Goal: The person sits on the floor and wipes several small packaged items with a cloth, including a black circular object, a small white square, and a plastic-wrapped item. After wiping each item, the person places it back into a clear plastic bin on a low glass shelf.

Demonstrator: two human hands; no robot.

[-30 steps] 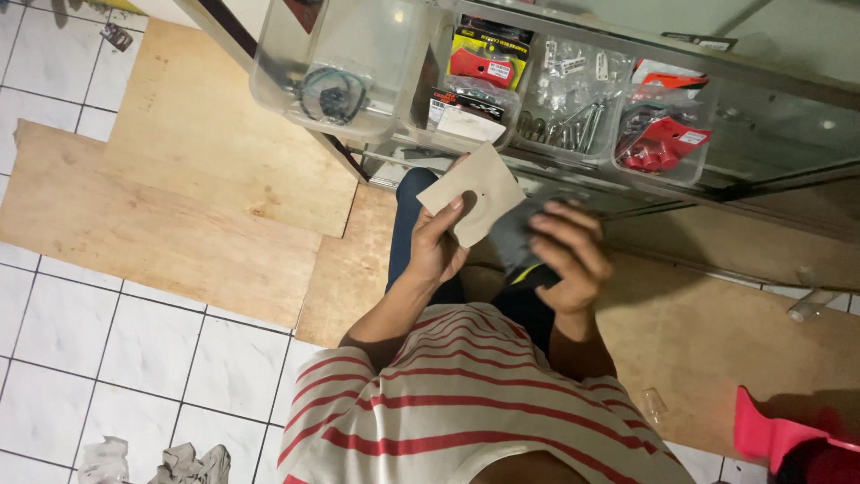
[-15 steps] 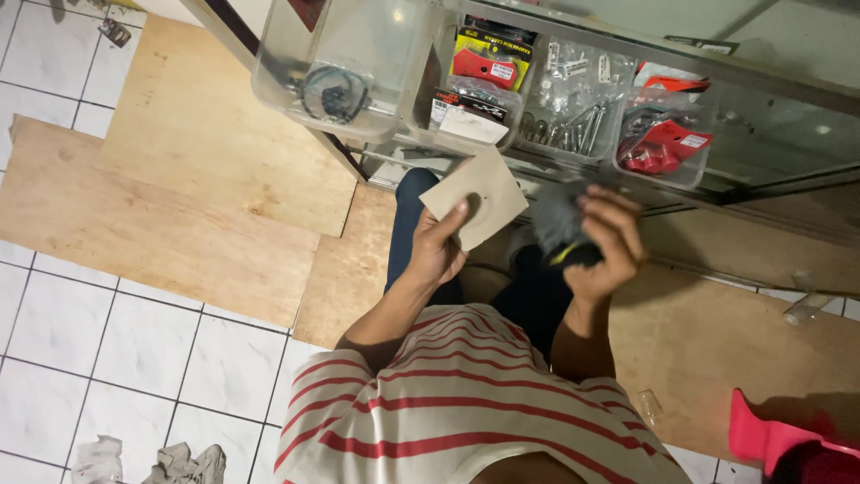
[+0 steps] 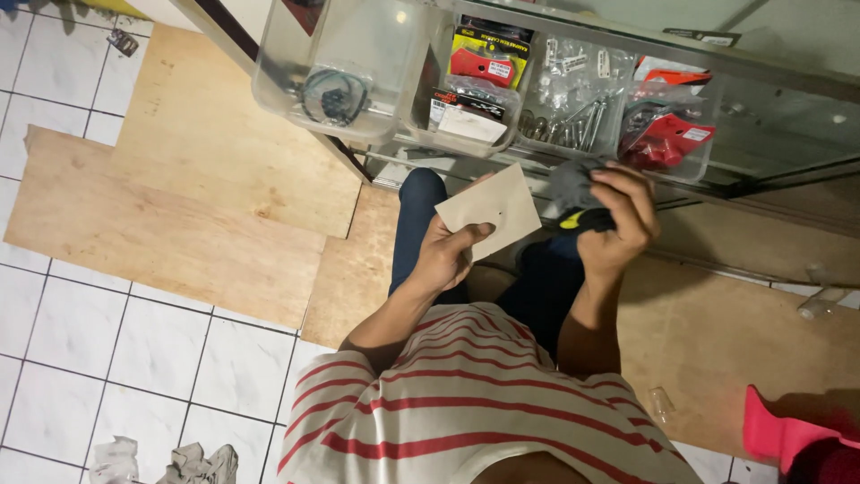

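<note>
Nearest us, our left hand (image 3: 445,255) pinches a flat beige cardboard card (image 3: 489,211) by its lower corner, thumb on top, fingers closed behind it; the card is tilted above the knees. Our right hand (image 3: 614,224) is curled tight around a dark grey bundle with a yellow patch (image 3: 573,199), raised just below the clear plastic bins (image 3: 376,134) on the glass shelf (image 3: 788,134). We judge the corner pinch weak: the card could slip to the plywood floor (image 3: 179,224). Lifting the right hand higher could knock the bin of loose screws (image 3: 573,103).
</note>
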